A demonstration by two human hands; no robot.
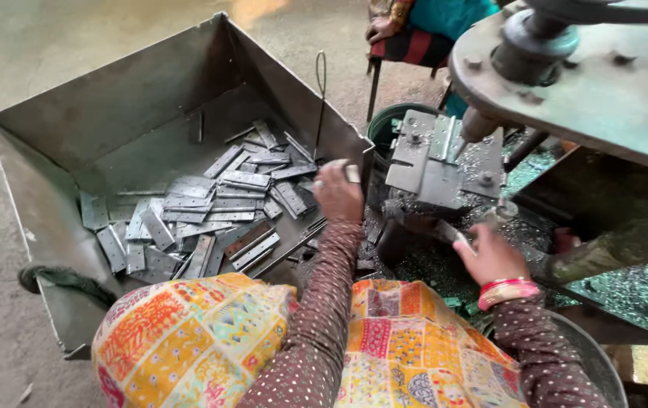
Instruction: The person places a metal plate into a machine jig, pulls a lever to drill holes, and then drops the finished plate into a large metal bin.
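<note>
Dull grey metal fills the view. A large sheet-metal bin (105, 121), open-topped with sloping walls, sits at 9 o'clock from the hands; its floor is strewn with flat rectangular hinge plates (210, 204), thin, matte and punched with small holes, lying in a loose overlapping heap. A thin wire hook (320, 83) hangs over the bin's near wall.

The left hand (337, 193) is stretched forward over the bin's right edge, sleeve in brown dotted cloth, wrist straight, knuckles up. Its fingers are curled and pinch a small pale plate (352, 173) at their tips, just above the heap.

The right hand (492, 257) lies at 3 o'clock from the left, well apart, wearing pink and red bangles (507, 292) at the wrist. Its fingers are closed round a narrow metal strip (452, 233) that points toward 10 o'clock, close under the machine.

That machine, a heavy press (589, 83) with a round greenish cast body, looms at 1 o'clock; a bolted steel jig (430, 162) of flat plates sits below it, with glittering metal shavings (445, 268) scattered over the dark surface around it. The jig stands between the two hands.

A patchwork cloth (210, 340) in orange, yellow and pink covers the lap at 6 o'clock. At 12 o'clock another person's hand (381, 29) rests by a stool (407, 49).
</note>
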